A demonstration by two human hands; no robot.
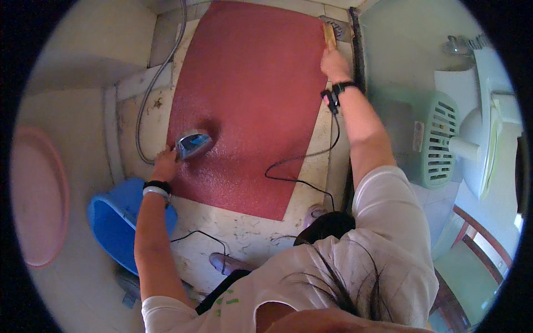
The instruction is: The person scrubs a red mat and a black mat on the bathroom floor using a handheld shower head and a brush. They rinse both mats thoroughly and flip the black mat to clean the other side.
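A large red mat (250, 95) lies on the tiled floor, its lower part looking wet and glossy. My left hand (165, 165) is at the mat's lower left edge, gripping what looks like a shower head (193, 143) with a shiny rim and bluish face. A grey hose (143, 100) runs down to this hand. My right hand (335, 66) is by the mat's upper right edge, closed round a pale, wooden-looking brush or block (329, 36); its underside is hidden. Both wrists wear bands, and a black cable hangs from the device at the right one.
A blue plastic bucket (109, 220) lies tipped beside my left forearm. A floor drain (339, 29) is near the mat's upper right corner. At right are a green slatted plastic basket (441, 139) and a white basin (485, 125); at far left, a pink basin (39, 197). My shoes (231, 263) are below the mat.
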